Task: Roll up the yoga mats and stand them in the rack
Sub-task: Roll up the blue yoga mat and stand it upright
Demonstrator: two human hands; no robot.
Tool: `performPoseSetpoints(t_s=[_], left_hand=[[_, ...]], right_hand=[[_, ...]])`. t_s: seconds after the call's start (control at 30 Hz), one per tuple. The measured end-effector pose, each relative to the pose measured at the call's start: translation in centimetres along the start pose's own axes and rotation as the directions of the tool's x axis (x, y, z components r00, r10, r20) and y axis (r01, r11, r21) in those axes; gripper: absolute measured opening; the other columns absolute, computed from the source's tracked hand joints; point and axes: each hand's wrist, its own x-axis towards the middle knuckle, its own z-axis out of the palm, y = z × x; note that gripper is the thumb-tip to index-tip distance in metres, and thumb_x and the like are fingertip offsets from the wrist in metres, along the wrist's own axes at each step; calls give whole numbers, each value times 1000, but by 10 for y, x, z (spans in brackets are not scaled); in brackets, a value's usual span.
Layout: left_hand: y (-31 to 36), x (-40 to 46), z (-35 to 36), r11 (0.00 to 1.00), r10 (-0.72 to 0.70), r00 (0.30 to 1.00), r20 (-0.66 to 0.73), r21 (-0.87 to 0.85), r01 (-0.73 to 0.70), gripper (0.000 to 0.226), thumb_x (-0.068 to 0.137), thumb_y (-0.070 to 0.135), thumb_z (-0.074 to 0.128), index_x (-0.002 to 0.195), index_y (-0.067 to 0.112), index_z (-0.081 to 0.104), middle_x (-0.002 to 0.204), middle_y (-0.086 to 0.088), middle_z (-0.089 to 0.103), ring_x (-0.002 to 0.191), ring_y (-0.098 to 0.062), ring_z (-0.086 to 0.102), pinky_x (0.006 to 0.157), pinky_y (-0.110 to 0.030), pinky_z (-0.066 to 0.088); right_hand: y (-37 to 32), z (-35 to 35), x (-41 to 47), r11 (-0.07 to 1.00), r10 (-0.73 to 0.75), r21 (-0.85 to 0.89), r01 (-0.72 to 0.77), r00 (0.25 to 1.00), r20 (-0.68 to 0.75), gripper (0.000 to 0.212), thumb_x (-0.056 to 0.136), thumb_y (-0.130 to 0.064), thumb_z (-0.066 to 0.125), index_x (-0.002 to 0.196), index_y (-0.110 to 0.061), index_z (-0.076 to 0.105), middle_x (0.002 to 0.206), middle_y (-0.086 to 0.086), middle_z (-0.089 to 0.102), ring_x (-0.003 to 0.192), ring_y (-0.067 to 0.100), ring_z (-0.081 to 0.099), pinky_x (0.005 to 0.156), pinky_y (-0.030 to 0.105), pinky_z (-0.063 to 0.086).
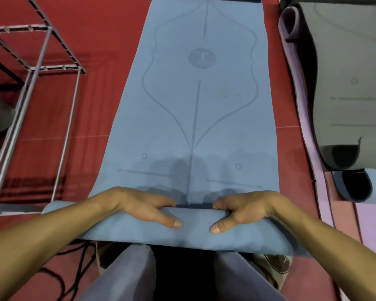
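Note:
A blue yoga mat (195, 109) with a dark line pattern lies flat on the red floor, stretching away from me. Its near end is curled over into the start of a roll (193, 233) just in front of my knees. My left hand (146, 208) and my right hand (243, 210) both grip that curled end near its middle, fingers tucked over the far side, thumbs pressed on top. A grey metal rack (37, 68) with open frame bars stands on the floor to the left of the mat.
A grey mat (345, 83) with a curled near end lies on a purple mat (306, 118) at the right. Another blue mat's curled end (356, 187) shows below it. Black cables (74, 263) trail on the floor by my left knee.

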Motion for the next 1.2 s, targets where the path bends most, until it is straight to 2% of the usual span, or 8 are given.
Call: performPoseSetpoints(t_s=[0.23, 0.4, 0.53, 0.6, 0.67, 0.8, 0.93, 1.2], left_hand=[[-7, 1, 9, 990, 69, 997, -24, -125, -71, 52, 79, 66, 82, 119, 37, 65, 114, 20, 72, 108, -1, 68, 100, -26, 54], [-3, 10, 19, 992, 83, 988, -131, 101, -70, 63, 67, 67, 87, 110, 39, 51, 109, 17, 65, 99, -3, 64, 92, -33, 54], [-3, 9, 26, 984, 133, 970, -205, 145, -104, 51, 73, 62, 84, 104, 38, 51, 101, 17, 62, 89, -4, 60, 82, -24, 51], [1, 9, 31, 975, 165, 969, -185, 181, -132, 45, 78, 52, 85, 106, 35, 54, 98, 18, 61, 87, -3, 57, 73, -11, 43], [4, 8, 32, 969, 185, 958, -218, 205, -140, 46, 77, 52, 86, 105, 36, 53, 94, 19, 59, 87, -2, 56, 73, -14, 43], [14, -3, 32, 929, 158, 911, -382, 369, -6, 50, 73, 65, 78, 102, 37, 46, 91, 17, 59, 90, -12, 59, 79, -37, 48], [26, -21, 41, 858, 205, 803, -560, 497, 128, 59, 75, 71, 68, 115, 34, 45, 104, 4, 70, 98, -26, 67, 74, -37, 42], [29, -32, 76, 850, 200, 776, -598, 500, 166, 56, 79, 71, 67, 110, 31, 44, 106, -1, 70, 99, -31, 67, 71, -37, 37]], right_hand=[[-3, 8, -5, 998, -48, -40, 43, 991, -127, 61, 72, -52, 90, 113, -36, 48, 108, -13, 61, 95, 8, 61, 84, 29, 52], [-16, 27, -5, 944, -43, -330, -9, 988, -151, 36, 92, -47, 67, 117, -26, 51, 96, -10, 52, 85, 15, 49, 75, 35, 42], [-10, 27, -4, 986, 14, -164, -25, 997, -69, 44, 93, -50, 70, 126, -25, 55, 110, -10, 61, 99, 15, 61, 86, 32, 49], [-4, 18, -10, 999, -2, -43, 1, 1000, -28, 44, 89, -61, 74, 119, -32, 61, 107, -18, 67, 97, 3, 64, 85, 23, 49], [2, 14, -14, 1000, -10, -18, 9, 1000, -25, 37, 92, -66, 68, 109, -33, 64, 99, -18, 67, 87, -3, 61, 81, 19, 47], [8, 18, -13, 999, -42, 4, 42, 994, -104, 38, 92, -58, 72, 108, -25, 63, 98, -6, 67, 87, 9, 63, 86, 36, 53], [-17, 7, -23, 995, -62, -82, 49, 983, -172, 38, 93, -39, 79, 120, -19, 60, 106, -10, 65, 93, 7, 63, 80, 19, 49], [-27, 53, -44, 976, -49, -215, -38, 921, -388, 65, 81, -51, 83, 119, -30, 35, 103, -4, 63, 91, 21, 61, 86, 40, 50]])
